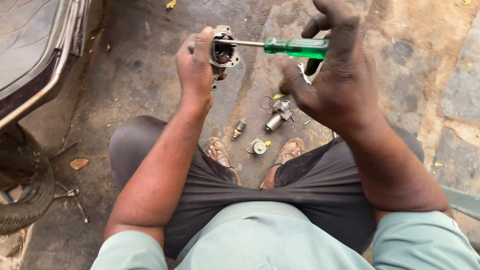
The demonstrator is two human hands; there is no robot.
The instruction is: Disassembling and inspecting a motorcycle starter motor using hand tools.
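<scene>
Head view shows the left hand [196,65] gripping a small metal housing [223,49] held up over the ground, while the right hand [332,75] grasps a green screwdriver [295,47] whose tip sits inside the housing's open face. Stripping down looks well along: an armature [239,128], a round cap [258,146], a cylinder part [278,116] and a ring [266,103] lie apart on the ground [140,75] between the feet. What stays inside the housing is too dark to tell.
</scene>
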